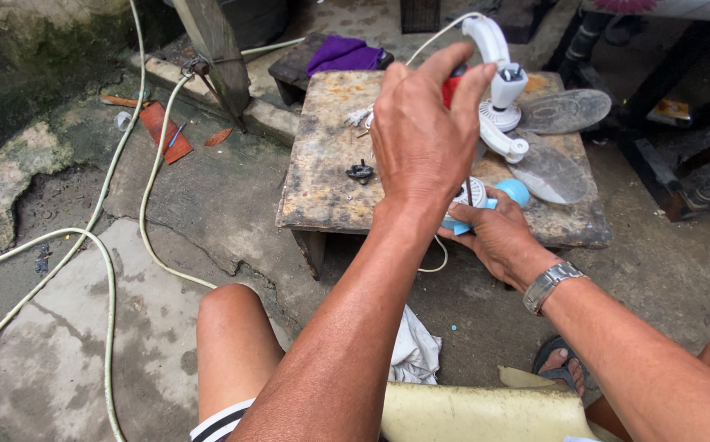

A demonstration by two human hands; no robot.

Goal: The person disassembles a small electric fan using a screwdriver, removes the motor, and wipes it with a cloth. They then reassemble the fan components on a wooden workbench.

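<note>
My left hand [425, 135] is raised over a small worn wooden table [322, 176], fingers closed round a red-handled tool [452, 84] that it mostly hides. Lower and to the right, my right hand [498, 237], with a metal watch on the wrist, grips a white and light-blue fan motor part [486, 196] at the table's near edge. A white fan stand piece [498, 82] stands on the table behind my left hand. Two grey fan blades [556, 139] lie to its right. A small black part [361, 172] lies on the tabletop.
White cables [109, 270] snake across the cracked concrete floor at left. A purple cloth [343, 56] lies behind the table. A wooden post [216, 49] stands at the back left, red scraps beside it. A white rag [415, 348] lies between my knees.
</note>
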